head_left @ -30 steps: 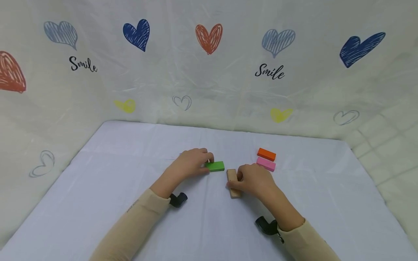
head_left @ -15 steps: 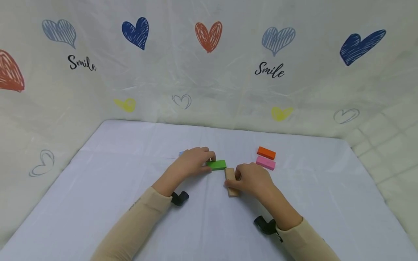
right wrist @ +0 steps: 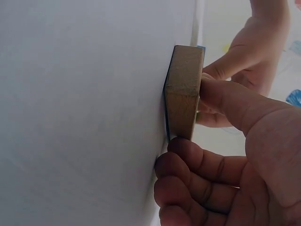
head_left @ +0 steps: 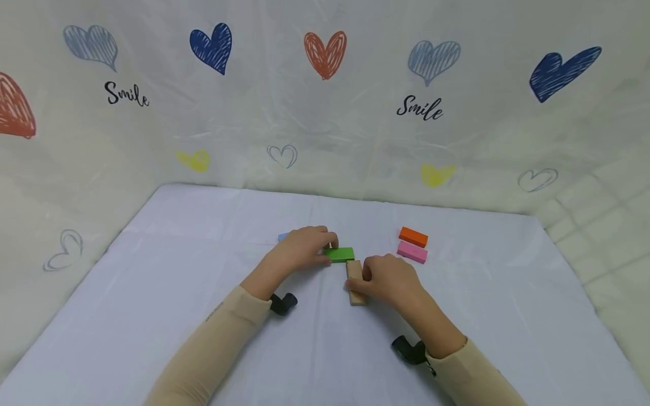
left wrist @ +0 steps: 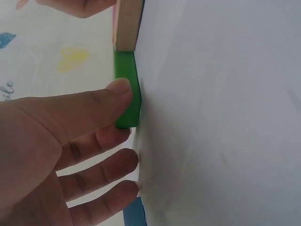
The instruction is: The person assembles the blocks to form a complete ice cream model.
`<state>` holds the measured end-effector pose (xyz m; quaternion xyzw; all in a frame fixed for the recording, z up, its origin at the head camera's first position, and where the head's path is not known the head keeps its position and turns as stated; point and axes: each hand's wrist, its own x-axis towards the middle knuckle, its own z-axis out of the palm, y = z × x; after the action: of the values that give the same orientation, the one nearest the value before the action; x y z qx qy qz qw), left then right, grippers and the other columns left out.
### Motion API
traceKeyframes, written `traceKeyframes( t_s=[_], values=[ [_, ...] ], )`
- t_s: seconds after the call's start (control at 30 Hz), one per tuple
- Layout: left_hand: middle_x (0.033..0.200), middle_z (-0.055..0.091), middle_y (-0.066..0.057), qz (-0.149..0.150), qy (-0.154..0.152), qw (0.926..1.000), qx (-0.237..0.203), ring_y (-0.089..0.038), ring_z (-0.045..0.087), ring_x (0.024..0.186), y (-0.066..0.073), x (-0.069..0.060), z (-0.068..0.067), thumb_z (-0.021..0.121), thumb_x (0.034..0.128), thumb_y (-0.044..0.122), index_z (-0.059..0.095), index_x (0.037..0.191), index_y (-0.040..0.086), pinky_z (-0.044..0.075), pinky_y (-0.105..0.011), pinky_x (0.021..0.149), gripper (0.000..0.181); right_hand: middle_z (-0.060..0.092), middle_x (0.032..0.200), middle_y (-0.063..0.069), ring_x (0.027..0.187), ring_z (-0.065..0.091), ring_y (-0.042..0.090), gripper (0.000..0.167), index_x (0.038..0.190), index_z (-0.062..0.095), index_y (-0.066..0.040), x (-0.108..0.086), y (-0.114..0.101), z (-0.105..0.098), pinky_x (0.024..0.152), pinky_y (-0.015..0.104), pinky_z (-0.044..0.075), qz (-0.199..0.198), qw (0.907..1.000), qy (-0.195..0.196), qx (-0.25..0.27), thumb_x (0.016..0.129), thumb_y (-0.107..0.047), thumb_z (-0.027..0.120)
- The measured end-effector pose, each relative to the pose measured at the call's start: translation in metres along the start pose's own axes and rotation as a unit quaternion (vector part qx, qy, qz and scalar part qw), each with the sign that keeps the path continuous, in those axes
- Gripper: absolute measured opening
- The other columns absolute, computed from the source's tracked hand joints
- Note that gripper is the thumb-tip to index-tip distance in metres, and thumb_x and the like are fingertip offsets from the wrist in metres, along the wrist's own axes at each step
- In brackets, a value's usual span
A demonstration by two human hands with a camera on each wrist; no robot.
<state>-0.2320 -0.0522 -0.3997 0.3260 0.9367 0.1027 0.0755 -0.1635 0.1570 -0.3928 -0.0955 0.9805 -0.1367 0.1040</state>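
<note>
My left hand pinches a green block between thumb and fingers; the block lies flat on the white cloth. Just right of it, my right hand holds a plain wooden block by its long sides, pointing away from me. In the head view, the wooden block's far end meets or nearly meets the green block's right end. The left wrist view shows the wooden block close against the green one. A dark blue edge shows along the wooden block's underside in the right wrist view.
Behind my left hand a light blue block is mostly hidden. To the right, an orange block and a pink block lie side by side. The white cloth ends at a wall sheet printed with hearts.
The left hand has slid the green block a little right, and the right hand has brought the wooden block slightly left, closing the gap. The light blue block now peeks out behind the left hand.
</note>
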Motion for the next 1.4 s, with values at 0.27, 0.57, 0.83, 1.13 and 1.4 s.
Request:
traceKeyframes(
  t_s=[0.27,0.57,0.83,1.13,1.4],
  values=[
    [0.104,0.061,0.005,0.009,0.000,1.0000,0.002,-0.012,0.059,0.090,0.001,0.003,0.002,0.076,0.0894,0.029,0.066,0.117,0.023,0.052,-0.032,0.080,0.030,0.054,0.058,-0.002,0.055,0.050,0.016,0.041,0.070,0.060,-0.017,0.000,0.000,0.004,0.049,0.029,0.037,0.007,0.9999,-0.007,-0.004,0.083,-0.054,0.073],
    [0.104,0.062,0.003,0.020,0.006,0.9998,0.008,-0.012,0.059,0.089,0.004,0.003,0.001,0.075,0.0904,0.027,0.066,0.116,0.021,0.051,-0.030,0.081,0.028,0.051,0.054,-0.001,0.052,0.049,0.016,0.044,0.066,0.059,-0.017,0.002,-0.003,0.004,0.048,0.028,0.035,0.009,0.9998,-0.014,0.013,0.084,-0.054,0.073],
    [0.105,0.063,0.003,0.020,0.010,0.9997,-0.004,-0.012,0.060,0.090,0.004,0.002,0.001,0.075,0.0905,0.026,0.067,0.116,0.022,0.051,-0.029,0.080,0.027,0.048,0.053,-0.003,0.052,0.047,0.014,0.045,0.062,0.061,-0.018,0.005,-0.012,0.003,0.048,0.028,0.033,0.007,0.9993,-0.033,0.018,0.084,-0.055,0.071],
    [0.106,0.063,0.004,0.022,0.022,0.9994,0.018,-0.013,0.063,0.092,0.008,0.002,0.002,0.075,0.0908,0.026,0.067,0.116,0.026,0.053,-0.031,0.076,0.026,0.052,0.054,-0.002,0.053,0.050,0.015,0.043,0.063,0.063,-0.019,0.006,-0.012,0.004,0.048,0.028,0.036,0.014,0.9991,-0.035,0.018,0.084,-0.056,0.072],
    [0.109,0.063,0.005,0.022,0.024,0.9991,0.026,-0.015,0.063,0.097,0.010,0.002,0.002,0.074,0.0910,0.026,0.066,0.119,0.027,0.054,-0.034,0.077,0.029,0.048,0.052,-0.004,0.052,0.048,0.014,0.044,0.060,0.062,-0.020,0.007,-0.011,0.005,0.047,0.028,0.033,0.006,0.9993,-0.034,0.013,0.085,-0.055,0.071]
  ],
)
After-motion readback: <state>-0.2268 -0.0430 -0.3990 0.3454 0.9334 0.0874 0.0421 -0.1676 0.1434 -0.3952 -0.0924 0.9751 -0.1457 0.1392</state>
